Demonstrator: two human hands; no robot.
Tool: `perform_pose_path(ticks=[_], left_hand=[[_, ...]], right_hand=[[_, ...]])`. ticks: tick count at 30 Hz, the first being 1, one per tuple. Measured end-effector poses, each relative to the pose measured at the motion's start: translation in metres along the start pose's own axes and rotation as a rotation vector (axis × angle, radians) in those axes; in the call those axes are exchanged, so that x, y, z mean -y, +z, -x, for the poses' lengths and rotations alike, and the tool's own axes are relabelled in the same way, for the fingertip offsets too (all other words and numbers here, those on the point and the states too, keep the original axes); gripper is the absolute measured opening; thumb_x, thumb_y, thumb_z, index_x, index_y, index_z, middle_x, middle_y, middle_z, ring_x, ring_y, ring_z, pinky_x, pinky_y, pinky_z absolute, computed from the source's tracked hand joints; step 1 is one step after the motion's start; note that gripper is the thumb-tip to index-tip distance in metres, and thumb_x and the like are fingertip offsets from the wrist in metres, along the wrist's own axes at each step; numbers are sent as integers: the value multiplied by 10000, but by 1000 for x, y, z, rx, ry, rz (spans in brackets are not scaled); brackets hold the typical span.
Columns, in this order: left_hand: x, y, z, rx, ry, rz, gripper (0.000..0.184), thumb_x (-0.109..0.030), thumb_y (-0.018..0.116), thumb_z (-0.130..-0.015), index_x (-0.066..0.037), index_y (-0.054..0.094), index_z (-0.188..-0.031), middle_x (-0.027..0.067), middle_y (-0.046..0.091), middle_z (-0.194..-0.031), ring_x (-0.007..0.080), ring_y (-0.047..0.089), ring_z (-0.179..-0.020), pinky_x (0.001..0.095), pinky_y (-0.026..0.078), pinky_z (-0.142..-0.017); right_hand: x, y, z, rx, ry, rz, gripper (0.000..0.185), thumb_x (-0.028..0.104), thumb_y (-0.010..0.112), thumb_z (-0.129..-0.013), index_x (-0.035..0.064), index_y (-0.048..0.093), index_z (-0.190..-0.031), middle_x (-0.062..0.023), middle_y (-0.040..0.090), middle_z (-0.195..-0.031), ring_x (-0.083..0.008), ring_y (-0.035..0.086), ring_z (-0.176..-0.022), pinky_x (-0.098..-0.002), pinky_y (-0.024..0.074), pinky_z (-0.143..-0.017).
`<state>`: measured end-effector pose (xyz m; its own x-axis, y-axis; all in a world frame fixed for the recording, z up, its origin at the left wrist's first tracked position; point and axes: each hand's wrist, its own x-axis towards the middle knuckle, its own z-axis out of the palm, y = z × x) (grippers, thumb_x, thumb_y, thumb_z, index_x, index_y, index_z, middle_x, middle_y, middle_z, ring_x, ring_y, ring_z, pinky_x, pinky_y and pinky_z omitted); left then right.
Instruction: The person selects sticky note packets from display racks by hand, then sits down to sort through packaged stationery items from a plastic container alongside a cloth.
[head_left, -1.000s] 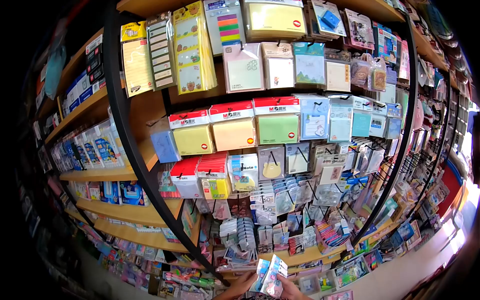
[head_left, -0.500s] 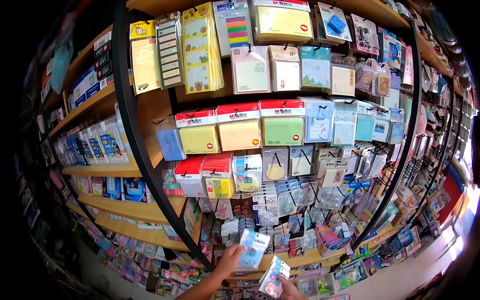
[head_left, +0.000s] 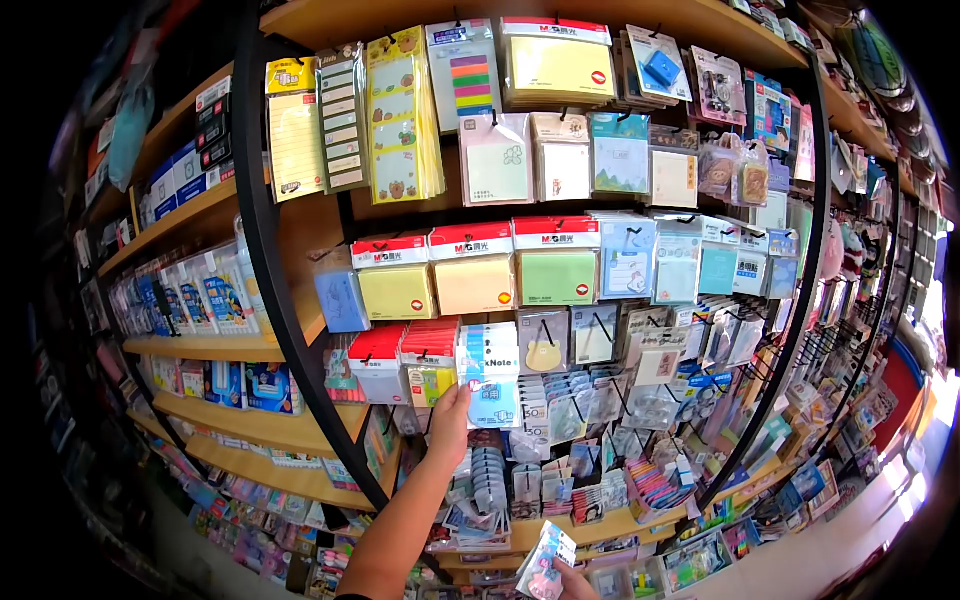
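My left hand (head_left: 452, 415) is raised to the third row of the rack, its fingers closed on the left edge of a blue-and-white sticky note pack (head_left: 492, 398). That pack is upright, in front of the hook spot beside the red-topped packs (head_left: 430, 345). Whether it hangs on the hook is hidden. Low in the view, my right hand (head_left: 572, 582) grips a small stack of sticky note packs (head_left: 546, 562) with pink and blue fronts.
Rows of hanging note packs fill the rack, including a green sticky note pack (head_left: 556, 272) above. A black upright post (head_left: 290, 240) stands to the left, with stocked wooden shelves (head_left: 205, 345) beyond. Bins of stationery (head_left: 690, 565) sit low at right.
My left hand has moved up and slightly left with the blue sticky note pack, from below the rack to the third row. My right hand stays low with its stack.
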<state>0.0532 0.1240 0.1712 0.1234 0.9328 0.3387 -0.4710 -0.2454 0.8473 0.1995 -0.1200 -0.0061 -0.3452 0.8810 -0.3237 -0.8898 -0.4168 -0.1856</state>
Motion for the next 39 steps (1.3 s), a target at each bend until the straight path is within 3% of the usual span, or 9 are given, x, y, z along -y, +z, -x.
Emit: perform_pose_path(ticks=[14,17,21,24,27,29,30,34,39], left_hand=[[17,-2,10,-129,-114,-68,302,-278,424,-915,-8,498,-1030,85,576,-930,201,587,-867,363,508,-733],[53,-20,48,-164,-276,-74,319,-314,436,-907,-18,520,-993,71,575,-894,163,576,-843,281,494,-673],[135,-63,138,250,-700,-227,385,-385,401,-907,-59,496,-1088,64,573,-952,132,546,-909,276,475,-731],[122,-48,193,285,-1025,-164,392,-375,397,-914,-55,485,-1123,50,568,-979,128,539,-951,299,478,-763],[75,-25,194,265,-1125,-295,405,-371,412,-912,-52,470,-1153,46,567,-997,134,554,-934,301,483,-768],[72,-31,189,254,-1104,-272,416,-366,426,-909,-48,456,-1176,43,569,-998,134,570,-894,294,487,-759],[73,-38,188,299,-1079,-216,431,-405,426,-900,-108,448,-1211,18,580,-936,91,580,-734,235,435,-491],[110,-62,188,322,-945,-100,343,-265,494,-894,-18,494,-1132,54,582,-993,138,592,-819,267,479,-699],[124,-82,175,212,-870,-143,305,-243,501,-889,-15,518,-1091,51,590,-964,124,581,-811,277,476,-698]], right_hand=[[-5,-17,-4,-4,-8,162,282,297,541,-855,83,549,-1039,-75,619,-934,-223,609,-832,-367,508,-730],[-6,-7,-1,-108,-28,169,315,319,562,-837,86,547,-1048,-59,610,-913,-208,605,-790,-366,508,-643],[-5,-1,8,-229,-69,251,337,304,581,-822,84,541,-1074,-59,603,-895,-194,601,-763,-346,497,-579],[-1,-14,1,-241,-83,296,345,274,580,-824,80,532,-1106,-73,598,-909,-185,599,-761,-333,493,-564],[-1,-60,-38,-11,-12,232,353,206,540,-860,67,456,-1174,-91,566,-1087,-238,565,-974,-430,458,-849],[-1,-65,-40,-48,7,277,353,167,559,-848,51,453,-1165,-103,567,-1069,-241,575,-950,-423,484,-808],[0,-63,-40,-46,40,291,357,168,559,-848,48,450,-1167,-105,567,-1068,-244,575,-949,-424,484,-806],[0,-60,-42,-55,56,387,340,149,554,-850,38,462,-1159,-115,569,-1069,-251,574,-956,-425,485,-809],[-5,-52,-39,-150,-28,398,320,173,560,-843,47,496,-1131,-104,583,-1021,-225,585,-903,-394,493,-764]])
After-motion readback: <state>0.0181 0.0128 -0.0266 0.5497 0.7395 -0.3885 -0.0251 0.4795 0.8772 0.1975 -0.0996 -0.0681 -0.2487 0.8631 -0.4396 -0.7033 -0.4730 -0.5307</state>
